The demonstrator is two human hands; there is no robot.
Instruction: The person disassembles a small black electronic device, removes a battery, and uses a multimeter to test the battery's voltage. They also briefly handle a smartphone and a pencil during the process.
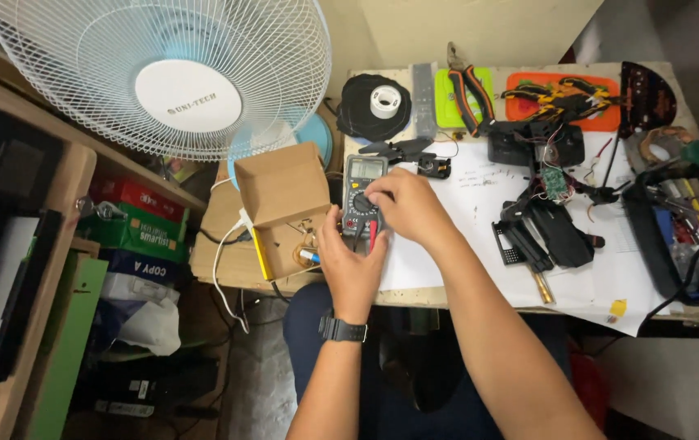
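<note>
Head view: my right hand [405, 205] pinches the dial of the digital multimeter [363, 194], while my left hand [348, 254] closes around its lower end near the red probe plug [372, 235]. It lies at the desk's [480, 281] left edge beside an open cardboard box [282, 204]. I judge I'm only setting the range; the opened-up black drone [546, 195] lies unprobed.

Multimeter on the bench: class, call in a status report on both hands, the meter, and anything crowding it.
Left hand grips multimeter lower end. Right hand fingers on dial. Open cardboard box close on its left; dismantled black device to its right.
</note>
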